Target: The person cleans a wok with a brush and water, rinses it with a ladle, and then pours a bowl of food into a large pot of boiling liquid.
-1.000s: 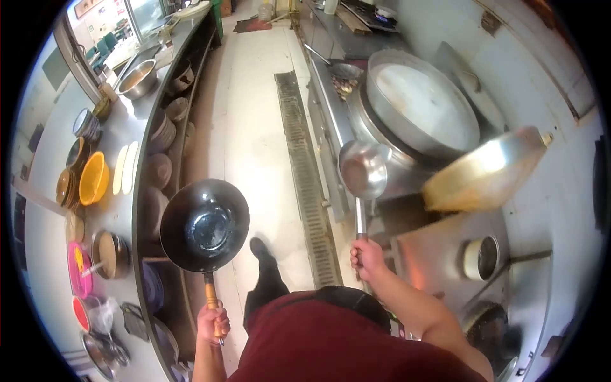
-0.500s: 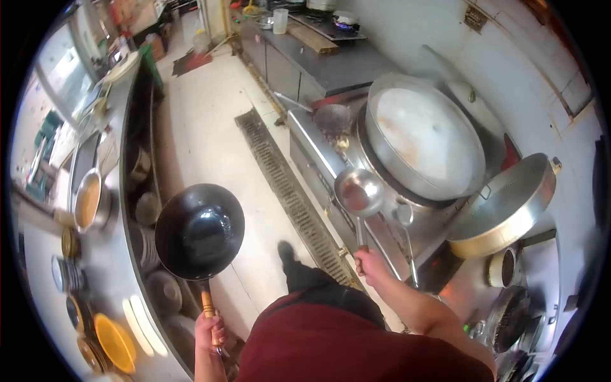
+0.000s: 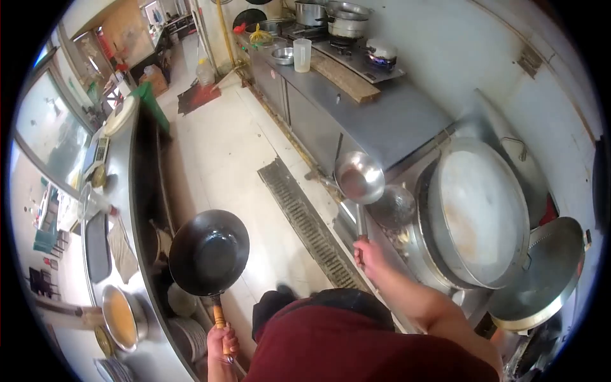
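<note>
My left hand (image 3: 223,342) is closed around the wooden handle of a dark wok (image 3: 209,253), which hangs over the floor beside the left counter. My right hand (image 3: 370,256) grips the handle of a metal ladle (image 3: 359,178), its bowl raised near the stove's edge. Just right of the ladle's bowl a round strainer (image 3: 393,207) rests at the stove. A large steaming pot with a pale, cloudy top (image 3: 480,213) stands to the right.
A wide pan (image 3: 541,274) leans at the far right. On the left counter (image 3: 145,305) sits a bowl of orange-brown liquid (image 3: 121,317). Ahead, a steel counter (image 3: 344,108) holds a plastic jug (image 3: 302,56) and burners with pots. A drain grate (image 3: 305,219) crosses the floor.
The view has shifted forward, showing more of the far counter and aisle. Both hands keep their holds, and the ladle now appears over the gap between the stove and the far counter.
</note>
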`<state>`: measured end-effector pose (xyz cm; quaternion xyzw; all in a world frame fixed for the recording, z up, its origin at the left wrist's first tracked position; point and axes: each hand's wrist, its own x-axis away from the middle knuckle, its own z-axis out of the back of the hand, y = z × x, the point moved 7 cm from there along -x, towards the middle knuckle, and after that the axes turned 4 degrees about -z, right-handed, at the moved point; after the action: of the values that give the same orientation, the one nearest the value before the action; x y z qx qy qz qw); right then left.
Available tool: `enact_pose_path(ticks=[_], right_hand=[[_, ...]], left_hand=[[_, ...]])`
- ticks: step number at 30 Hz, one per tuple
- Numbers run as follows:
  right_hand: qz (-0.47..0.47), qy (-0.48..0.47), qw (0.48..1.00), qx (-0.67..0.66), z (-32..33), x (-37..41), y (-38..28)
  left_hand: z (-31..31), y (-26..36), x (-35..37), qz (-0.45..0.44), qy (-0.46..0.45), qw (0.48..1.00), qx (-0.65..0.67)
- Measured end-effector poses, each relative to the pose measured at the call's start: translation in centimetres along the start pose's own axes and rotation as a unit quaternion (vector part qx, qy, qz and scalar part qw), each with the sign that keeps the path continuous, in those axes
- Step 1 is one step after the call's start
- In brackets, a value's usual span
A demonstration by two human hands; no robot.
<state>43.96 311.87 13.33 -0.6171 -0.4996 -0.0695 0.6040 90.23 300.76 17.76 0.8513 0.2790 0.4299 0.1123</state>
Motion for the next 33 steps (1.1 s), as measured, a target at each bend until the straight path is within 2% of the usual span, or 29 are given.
enact_pose_path(ticks=[4, 6, 8, 9, 11, 12, 14, 16, 18, 20, 24, 26, 27, 28, 30, 33], right_hand=[[0.024, 0.023, 0.998, -0.049, -5.2, -6.2, -3.8], [0.049, 0.034, 0.996, -0.067, -7.3, -9.9, -5.6], [0.088, 0.107, 0.99, -0.012, -7.3, -11.3, -6.4], [0.097, 0.114, 0.989, -0.017, -8.1, -11.6, -7.8], [0.051, 0.127, 0.986, -0.099, -9.7, -11.9, -8.2], [0.049, 0.135, 0.983, -0.118, -10.1, -12.5, -8.1], [0.079, 0.211, 0.969, -0.105, -8.7, -13.7, -8.7], [0.096, 0.259, 0.955, -0.111, -8.4, -14.7, -8.8], [0.129, 0.331, 0.929, -0.1, -7.6, -15.3, -9.3], [0.135, 0.356, 0.92, -0.091, -6.7, -16.2, -10.5], [0.112, 0.434, 0.893, -0.029, -4.5, -18.6, -10.3], [0.108, 0.442, 0.879, -0.14, -5.4, -18.1, -11.4], [0.106, 0.485, 0.866, -0.058, -6.0, -17.2, -12.9], [0.107, 0.475, 0.868, -0.1, -6.4, -17.3, -13.1], [0.082, 0.502, 0.857, -0.084, -8.0, -16.2, -15.1], [0.023, 0.523, 0.845, -0.109, -9.0, -16.4, -13.9]], left_hand=[[-1.5, 8.7, -9.9, 0.001, 0.015, 0.998, -0.066], [-4.1, 13.2, -15.8, 0.033, -0.019, 0.995, -0.095], [-6.3, 16.6, -20.7, 0.09, -0.014, 0.984, -0.155], [-9.7, 18.5, -23.4, 0.105, -0.054, 0.977, -0.175], [-16.5, 22.2, -28.3, 0.153, -0.125, 0.954, -0.227], [-19.6, 23.7, -30.4, 0.162, -0.126, 0.947, -0.245], [-26.5, 24.2, -35.1, 0.193, -0.178, 0.906, -0.331], [-33.5, 22.8, -39.7, 0.259, -0.231, 0.868, -0.354], [-39.8, 20.4, -44.3, 0.285, -0.289, 0.823, -0.397], [-45.1, 16.5, -48.5, 0.329, -0.354, 0.777, -0.403], [-55.8, 7.8, -53.5, 0.323, -0.388, 0.72, -0.476], [-58.9, 3.3, -56.5, 0.391, -0.358, 0.712, -0.46], [-60.4, 1.2, -57.9, 0.394, -0.363, 0.707, -0.461], [-61.8, -0.9, -59.2, 0.406, -0.361, 0.697, -0.468], [-64.1, -5.4, -61.9, 0.423, -0.358, 0.68, -0.479], [-66.9, -12.0, -65.4, 0.421, -0.371, 0.663, -0.496]])
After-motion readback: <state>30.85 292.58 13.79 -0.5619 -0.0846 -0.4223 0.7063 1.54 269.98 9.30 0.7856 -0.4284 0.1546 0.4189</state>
